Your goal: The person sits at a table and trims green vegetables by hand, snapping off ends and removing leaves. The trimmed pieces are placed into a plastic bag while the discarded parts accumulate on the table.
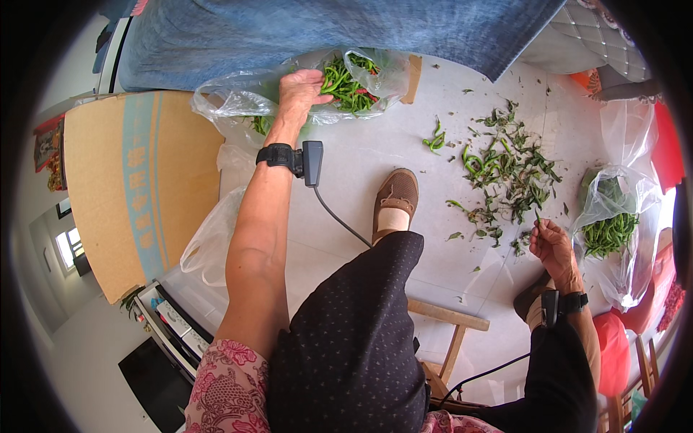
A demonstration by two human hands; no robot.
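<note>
My left hand [304, 91] reaches into a clear plastic bag [238, 100]. Its thumb and fingers are spread against a heap of green chili peppers [346, 86], with a few red ones among them; whether it grips any is hidden. Low over the floor, my right hand [553, 246] pinches a thin green piece [537, 215], pepper or stem. Just beyond that hand lies a scatter of dark, wilted leaves [520, 187], with several loose green peppers [474, 162] mixed in. To its right, a second clear bag [631, 187] lies open, holding green peppers [609, 235].
A large cardboard sheet [178, 178] stands at the left, near an empty-looking plastic bag [214, 238]. Blue denim cloth [325, 27] hangs along the far side. My shoe [397, 192] rests on the tiled floor, with a wooden stool [452, 319] below. A red bag [612, 352] sits at right.
</note>
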